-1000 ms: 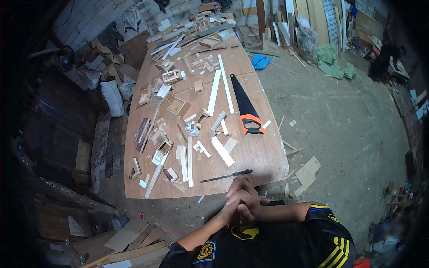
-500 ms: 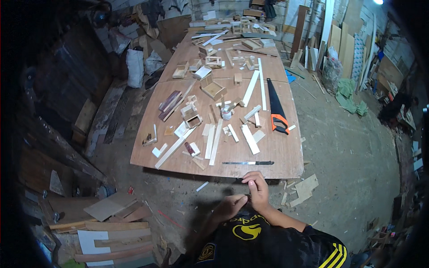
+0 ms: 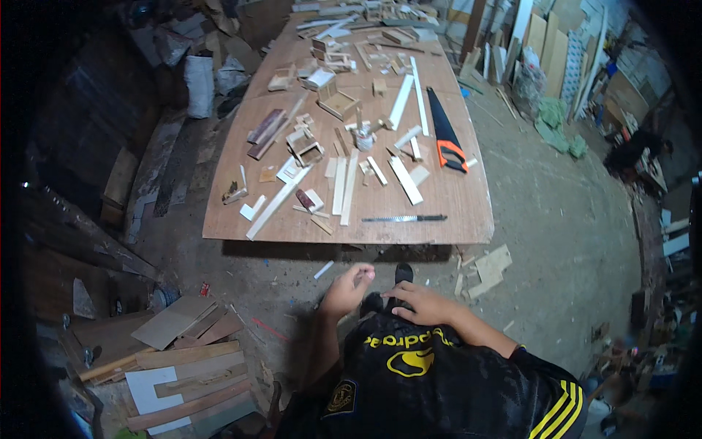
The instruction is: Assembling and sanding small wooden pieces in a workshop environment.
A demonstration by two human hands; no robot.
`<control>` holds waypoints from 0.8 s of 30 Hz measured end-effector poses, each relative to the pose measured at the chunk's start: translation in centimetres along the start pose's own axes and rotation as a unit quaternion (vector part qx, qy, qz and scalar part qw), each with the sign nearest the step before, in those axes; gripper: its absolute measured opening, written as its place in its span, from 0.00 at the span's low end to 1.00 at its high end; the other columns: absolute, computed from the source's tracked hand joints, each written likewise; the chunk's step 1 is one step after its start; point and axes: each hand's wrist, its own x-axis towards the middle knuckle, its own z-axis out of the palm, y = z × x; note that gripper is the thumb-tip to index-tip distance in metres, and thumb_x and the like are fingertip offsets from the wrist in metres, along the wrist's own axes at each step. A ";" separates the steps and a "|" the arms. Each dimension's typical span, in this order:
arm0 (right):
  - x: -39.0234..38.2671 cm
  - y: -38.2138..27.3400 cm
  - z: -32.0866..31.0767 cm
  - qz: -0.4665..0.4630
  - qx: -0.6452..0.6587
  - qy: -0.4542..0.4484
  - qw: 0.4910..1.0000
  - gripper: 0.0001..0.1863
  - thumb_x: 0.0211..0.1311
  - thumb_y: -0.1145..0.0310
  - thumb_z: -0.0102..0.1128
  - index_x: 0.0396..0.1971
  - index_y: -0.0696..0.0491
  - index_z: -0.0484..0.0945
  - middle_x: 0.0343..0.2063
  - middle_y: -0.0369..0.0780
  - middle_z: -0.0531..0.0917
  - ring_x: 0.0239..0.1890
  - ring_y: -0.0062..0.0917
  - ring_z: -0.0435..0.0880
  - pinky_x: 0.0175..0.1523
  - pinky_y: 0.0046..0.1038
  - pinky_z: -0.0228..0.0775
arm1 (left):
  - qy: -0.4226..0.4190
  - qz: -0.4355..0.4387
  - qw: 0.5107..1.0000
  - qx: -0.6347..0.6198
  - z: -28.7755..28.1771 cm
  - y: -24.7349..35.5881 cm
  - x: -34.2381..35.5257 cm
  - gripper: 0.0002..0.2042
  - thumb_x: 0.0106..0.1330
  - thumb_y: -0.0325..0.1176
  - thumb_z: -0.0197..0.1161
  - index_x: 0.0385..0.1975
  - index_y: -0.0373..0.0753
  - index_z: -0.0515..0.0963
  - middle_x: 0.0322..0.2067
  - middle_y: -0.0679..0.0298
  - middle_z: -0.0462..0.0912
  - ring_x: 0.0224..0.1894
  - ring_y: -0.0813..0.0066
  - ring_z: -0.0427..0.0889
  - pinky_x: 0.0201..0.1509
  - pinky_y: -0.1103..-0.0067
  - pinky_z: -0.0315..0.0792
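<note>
My left hand [image 3: 348, 290] is held up in front of the table's near edge, with its fingers curled in toward the thumb. Whether anything is inside it cannot be made out. Lower and to the right, my right hand [image 3: 424, 304] is in front of my dark shirt, its fingers stretched out and apart, holding nothing visible. Both hands are off the table [image 3: 292, 233]. Nearest to them on the tabletop lies a thin serrated blade with a black handle [image 3: 404, 218]. A hand saw [image 3: 446, 135] with an orange and black handle rests by the right edge.
Pale wood strips [image 3: 344, 186], a white board piece [image 3: 404, 181] and small wooden boxes [image 3: 338, 101] are scattered over the table. A small jar [image 3: 363, 137] with a brush stands mid-table. Offcuts [image 3: 490, 269] litter the floor at right; boards [image 3: 183, 322] are stacked at lower left.
My hands have moved apart: the left one has shifted up and left, the right one down. The view has tipped, so the table sits higher in the picture.
</note>
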 end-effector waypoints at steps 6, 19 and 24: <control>-3.4 6.3 2.2 0.116 0.067 -0.006 0.991 0.23 0.64 0.59 0.56 0.58 0.49 0.72 0.46 0.49 0.80 0.48 0.43 0.79 0.55 0.39 0.69 | -0.049 -0.059 0.996 -0.048 2.8 -5.4 2.5 0.13 0.70 0.36 0.57 0.48 0.34 0.75 0.43 0.61 0.81 0.47 0.76 0.78 0.53 0.80 0.70; -9.2 11.0 -3.7 0.192 0.059 0.059 0.978 0.26 0.63 0.59 0.56 0.61 0.48 0.68 0.47 0.49 0.79 0.49 0.46 0.78 0.54 0.40 0.70 | 0.016 0.147 0.921 0.360 7.6 -8.6 20.4 0.15 0.58 0.33 0.62 0.45 0.38 0.77 0.44 0.51 0.81 0.50 0.52 0.76 0.57 0.65 0.69; -13.2 15.5 -7.7 0.230 0.093 0.123 0.961 0.25 0.63 0.59 0.55 0.59 0.51 0.71 0.48 0.51 0.79 0.51 0.45 0.78 0.55 0.39 0.70 | 0.021 0.095 0.845 0.526 11.1 -9.0 25.4 0.24 0.59 0.37 0.62 0.56 0.44 0.69 0.55 0.56 0.71 0.59 0.52 0.67 0.59 0.56 0.64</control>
